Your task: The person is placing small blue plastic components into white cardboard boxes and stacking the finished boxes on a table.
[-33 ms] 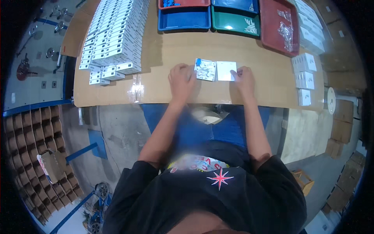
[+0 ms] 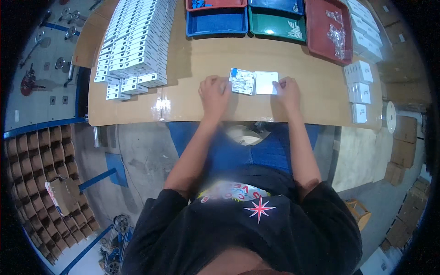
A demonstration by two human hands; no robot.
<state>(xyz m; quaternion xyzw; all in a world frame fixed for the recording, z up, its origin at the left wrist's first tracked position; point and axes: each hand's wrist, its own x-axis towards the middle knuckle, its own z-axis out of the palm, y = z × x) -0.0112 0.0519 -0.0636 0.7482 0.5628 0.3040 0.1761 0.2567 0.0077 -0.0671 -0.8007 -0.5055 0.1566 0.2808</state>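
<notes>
A small white box [image 2: 242, 81] lies open on the cardboard-covered table, directly in front of me. Clear plastic bags and a blue piece in its upper left corner fill it. Its flat white lid [image 2: 265, 83] is folded out to the right. My left hand [image 2: 214, 97] rests at the box's left side, fingers curled and thumb against the edge. With thumb on top and fingers bent at the right edge, my right hand [image 2: 288, 93] pinches the lid. The undersides of both hands' fingers are hidden.
Tall stacks of white boxes [image 2: 133, 50] stand at the left. Along the back are a blue tray [image 2: 215, 23], a green tray [image 2: 270, 30] with white pieces and a red tray [image 2: 316, 32] with clear bags. More white boxes [image 2: 359, 73] line the right side.
</notes>
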